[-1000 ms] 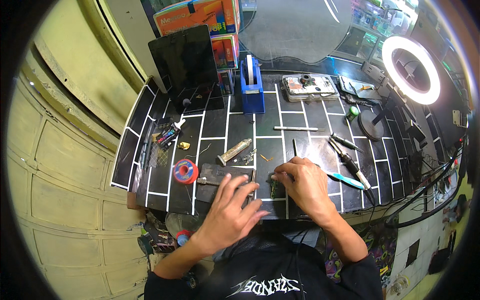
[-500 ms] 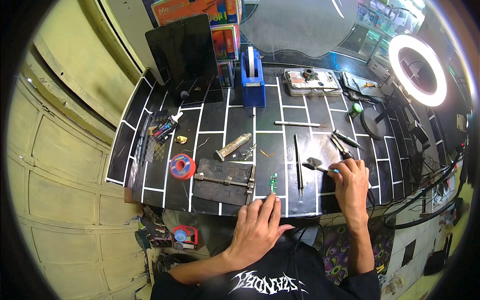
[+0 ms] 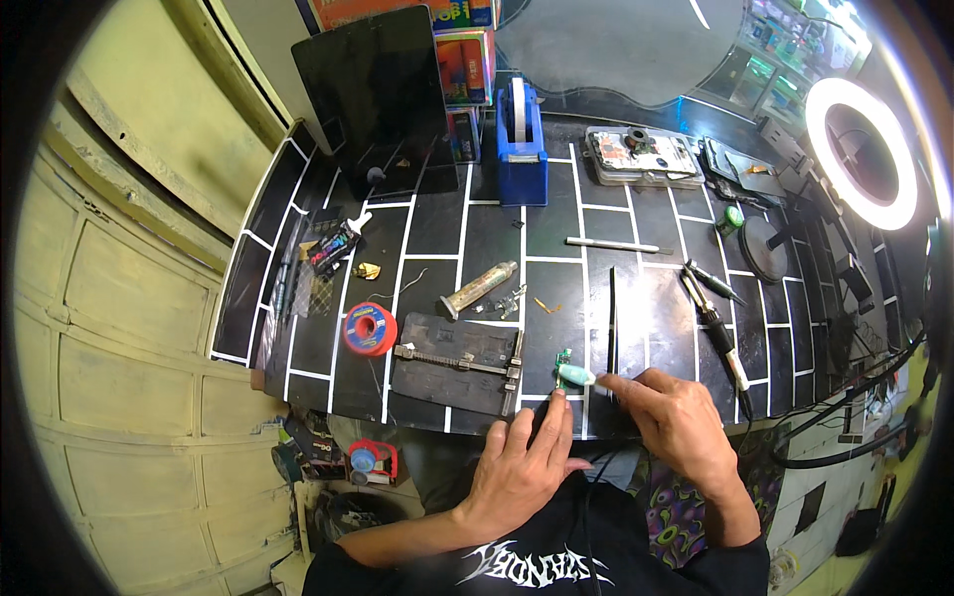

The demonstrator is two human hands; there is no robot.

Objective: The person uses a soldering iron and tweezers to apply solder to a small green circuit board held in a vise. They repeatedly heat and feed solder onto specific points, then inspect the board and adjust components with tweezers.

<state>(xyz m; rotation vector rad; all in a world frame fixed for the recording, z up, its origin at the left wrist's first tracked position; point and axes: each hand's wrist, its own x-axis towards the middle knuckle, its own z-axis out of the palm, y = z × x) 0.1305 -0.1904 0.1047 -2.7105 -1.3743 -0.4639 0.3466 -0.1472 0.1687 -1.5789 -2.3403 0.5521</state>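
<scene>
A small green circuit board (image 3: 562,360) lies near the table's front edge. My left hand (image 3: 519,459) rests there with its fingers stretched out, the index fingertip at the board's near end. Closed around a toothbrush (image 3: 576,375) with a pale green head, my right hand (image 3: 681,422) has it over the board, partly covering it. The bristles face down and are hidden. Beside the brush lie dark tweezers (image 3: 612,318). Left of the board sits a dark metal board holder (image 3: 447,368) with a clamp bar.
A red solder spool (image 3: 370,329) and a metallic tube (image 3: 479,289) lie to the left. To the right are a soldering iron (image 3: 723,343) and a screwdriver-like tool (image 3: 714,282). Farther back stand a blue tape dispenser (image 3: 523,179), a black tablet (image 3: 373,109) and a ring light (image 3: 815,149).
My right hand has moved left and nearer with the toothbrush, from beside the soldering iron to the circuit board. The brush head is turned bristles down. My left hand keeps its place at the board.
</scene>
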